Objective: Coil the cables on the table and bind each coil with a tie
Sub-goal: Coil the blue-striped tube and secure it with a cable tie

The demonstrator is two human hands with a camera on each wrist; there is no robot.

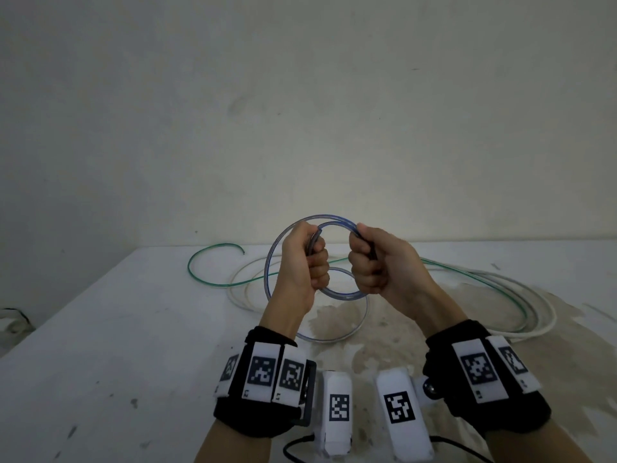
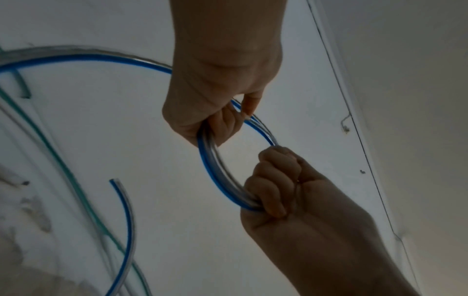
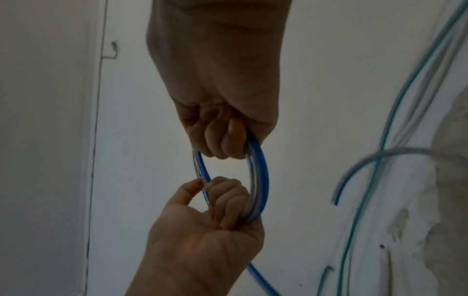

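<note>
A clear cable with a blue stripe point(image 1: 324, 217) is wound into several loops and held up above the white table point(image 1: 100, 329). My left hand point(image 1: 305, 259) grips the left side of the coil in a fist. On the right side, my right hand point(image 1: 374, 259) grips the same coil. The left wrist view shows the blue cable point(image 2: 215, 174) arcing between my left hand point(image 2: 276, 190) and right hand point(image 2: 217, 80). In the right wrist view the coil point(image 3: 263, 176) runs from my right hand point(image 3: 222, 220) to my left hand point(image 3: 217, 80). No tie is visible.
A green cable point(image 1: 207, 253) and a white cable point(image 1: 547, 315) lie loose across the far side of the table, behind the hands. The lowest blue loop point(image 1: 334, 339) hangs down near a stained patch of the tabletop. A wall stands behind the table.
</note>
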